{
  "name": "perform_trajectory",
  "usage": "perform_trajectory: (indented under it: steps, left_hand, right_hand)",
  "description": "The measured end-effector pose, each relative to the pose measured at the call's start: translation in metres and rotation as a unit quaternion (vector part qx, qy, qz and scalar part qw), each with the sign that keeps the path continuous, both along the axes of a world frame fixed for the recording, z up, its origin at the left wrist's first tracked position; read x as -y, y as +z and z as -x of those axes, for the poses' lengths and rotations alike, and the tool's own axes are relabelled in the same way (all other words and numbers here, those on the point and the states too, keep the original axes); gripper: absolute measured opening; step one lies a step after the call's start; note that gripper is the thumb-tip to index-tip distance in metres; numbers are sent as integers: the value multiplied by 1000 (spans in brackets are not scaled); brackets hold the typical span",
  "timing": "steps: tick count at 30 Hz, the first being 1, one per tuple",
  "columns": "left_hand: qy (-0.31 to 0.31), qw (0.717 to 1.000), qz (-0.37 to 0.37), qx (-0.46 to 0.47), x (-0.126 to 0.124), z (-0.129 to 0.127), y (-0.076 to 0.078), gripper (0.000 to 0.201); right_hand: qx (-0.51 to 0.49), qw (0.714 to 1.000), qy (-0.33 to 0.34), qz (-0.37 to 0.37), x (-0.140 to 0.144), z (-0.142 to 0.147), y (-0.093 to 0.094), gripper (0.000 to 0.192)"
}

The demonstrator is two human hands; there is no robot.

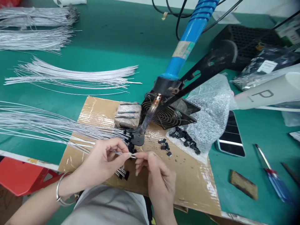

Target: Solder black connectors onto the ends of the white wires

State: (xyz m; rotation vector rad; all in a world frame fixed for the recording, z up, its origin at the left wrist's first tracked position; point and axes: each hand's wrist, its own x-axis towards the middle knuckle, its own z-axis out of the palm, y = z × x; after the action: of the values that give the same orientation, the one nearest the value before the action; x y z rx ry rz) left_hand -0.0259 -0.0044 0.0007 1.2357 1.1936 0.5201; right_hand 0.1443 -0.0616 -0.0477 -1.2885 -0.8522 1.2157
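Because the left hand (103, 162) and right hand (152, 170) both pinch one thin silver wire (122, 153) just before the blue-handled soldering iron (150, 115), fingers risk burns from its tip.

Both forearms come up from the lower edge of the view and the hands meet close together at the centre. The left hand (103, 161) lies palm turned inward, thumb and forefinger pinched tip to tip (a bangle circles its wrist). The right hand (156, 175) shows its back, fingers curled downward, thumb and forefinger tips pressed together just beside the left fingertips.
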Motion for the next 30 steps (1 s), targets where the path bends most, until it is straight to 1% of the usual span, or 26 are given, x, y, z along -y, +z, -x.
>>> perform_trajectory:
  steps: [2,4,10,15,20,26,30]
  left_hand:
    - [2,1000,1,3,-1,-1,1,22]
    - [1,1000,-4,4,-1,-2,3,22]
    - [7,1000,-23,6,1,-3,1,22]
    - [6,1000,-28,7,5,-1,-2,23]
    - [9,1000,-22,7,9,-1,-3,22]
    - [-4,1000,-14,4,8,0,-3,23]
    - [-6,1000,-7,12,6,-1,-1,22]
  right_hand:
    - [-6,1000,4,17,0,6,5,25]
    - [-26,999,3,26,0,10,7,18]
    - [-60,998,14,0,0,9,-1,10]
    - [-97,995,11,9,0,9,1,9]
    - [-142,988,22,46,-3,8,6,13]
    - [-179,976,66,110,-11,-2,11,23]
    - [-176,973,89,124,-12,-6,12,23]
